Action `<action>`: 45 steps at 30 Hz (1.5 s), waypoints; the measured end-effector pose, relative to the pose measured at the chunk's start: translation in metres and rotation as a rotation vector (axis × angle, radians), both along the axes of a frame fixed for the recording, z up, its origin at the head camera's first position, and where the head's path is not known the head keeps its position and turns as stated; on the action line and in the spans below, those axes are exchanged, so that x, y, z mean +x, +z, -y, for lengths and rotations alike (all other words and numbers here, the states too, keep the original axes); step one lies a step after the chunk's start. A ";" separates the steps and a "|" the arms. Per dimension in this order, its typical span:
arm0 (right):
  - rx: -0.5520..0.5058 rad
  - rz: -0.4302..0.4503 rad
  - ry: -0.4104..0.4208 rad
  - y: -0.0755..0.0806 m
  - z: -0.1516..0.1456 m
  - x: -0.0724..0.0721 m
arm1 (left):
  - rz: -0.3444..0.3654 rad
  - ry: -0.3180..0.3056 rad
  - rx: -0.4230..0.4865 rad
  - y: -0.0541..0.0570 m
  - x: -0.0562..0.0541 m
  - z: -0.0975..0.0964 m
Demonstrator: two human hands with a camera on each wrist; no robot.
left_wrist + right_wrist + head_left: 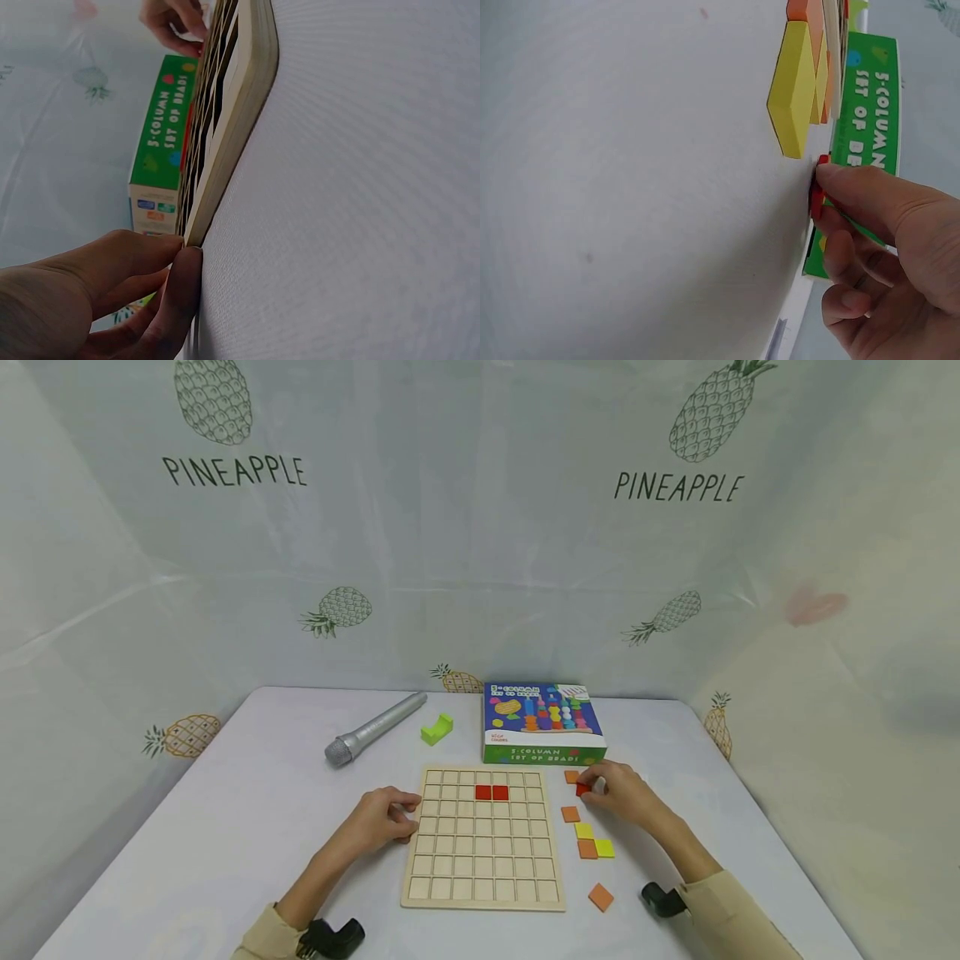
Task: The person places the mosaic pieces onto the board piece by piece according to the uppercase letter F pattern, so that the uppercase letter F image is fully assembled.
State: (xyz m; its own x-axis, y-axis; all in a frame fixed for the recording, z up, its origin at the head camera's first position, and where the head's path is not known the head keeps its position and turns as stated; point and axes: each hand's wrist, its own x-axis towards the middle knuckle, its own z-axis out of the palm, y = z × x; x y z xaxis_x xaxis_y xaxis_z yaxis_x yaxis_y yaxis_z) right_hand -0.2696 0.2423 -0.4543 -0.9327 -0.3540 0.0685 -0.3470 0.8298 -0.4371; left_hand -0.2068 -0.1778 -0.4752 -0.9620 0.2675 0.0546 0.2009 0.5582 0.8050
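Note:
A pale wooden grid board [420, 888] lies on the table in the head view. Two red square tiles [492, 792] sit side by side in its second row from the top. My left hand [378, 818] rests its thumb and fingertips against the board's left edge, also seen in the left wrist view. To the right of the board, my right hand [621, 792] pinches a red square tile [817, 196] between thumb and index finger, close over the table. An orange tile [572, 776] lies beside those fingertips, partly overlapped by them in the head view.
Along the board's right side lie orange [570, 814] and yellow tiles [604, 848], with another orange tile [601, 897] nearer me. Behind the board stand a bead-set box [544, 755], a green curved block [437, 729] and a silver microphone [378, 727].

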 end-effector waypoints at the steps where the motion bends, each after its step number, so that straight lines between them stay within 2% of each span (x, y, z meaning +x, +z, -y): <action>1: 0.001 0.001 0.001 0.000 0.000 0.000 | -0.001 0.000 0.000 0.000 0.000 0.000; 9: -0.002 -0.007 0.021 0.004 0.002 -0.001 | -0.008 -0.002 -0.007 0.001 0.001 0.000; 18: -0.006 -0.004 0.061 0.009 0.020 -0.001 | -0.005 -0.009 -0.002 0.001 0.000 0.001; 23: 0.012 -0.013 0.075 0.012 0.036 -0.001 | -0.010 -0.004 -0.012 0.001 -0.001 0.000; 27: 0.020 -0.034 0.114 0.013 0.050 -0.001 | -0.010 0.002 -0.019 0.000 -0.001 0.000; 37: -0.026 -0.016 0.198 0.013 0.090 -0.005 | 0.006 -0.014 0.004 0.001 0.000 0.000; 45: -0.002 -0.053 0.277 0.015 0.122 -0.008 | -0.001 -0.002 -0.024 0.003 0.001 0.000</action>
State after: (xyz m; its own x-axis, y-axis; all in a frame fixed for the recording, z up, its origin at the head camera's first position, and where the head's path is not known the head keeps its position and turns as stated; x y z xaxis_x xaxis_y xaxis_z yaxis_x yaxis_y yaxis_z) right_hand -0.2771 0.1201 -0.4395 -0.7954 -0.5949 0.1158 -0.5832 0.6993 -0.4134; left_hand -0.2059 -0.1776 -0.4720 -0.9613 0.2709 0.0495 0.2033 0.5767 0.7913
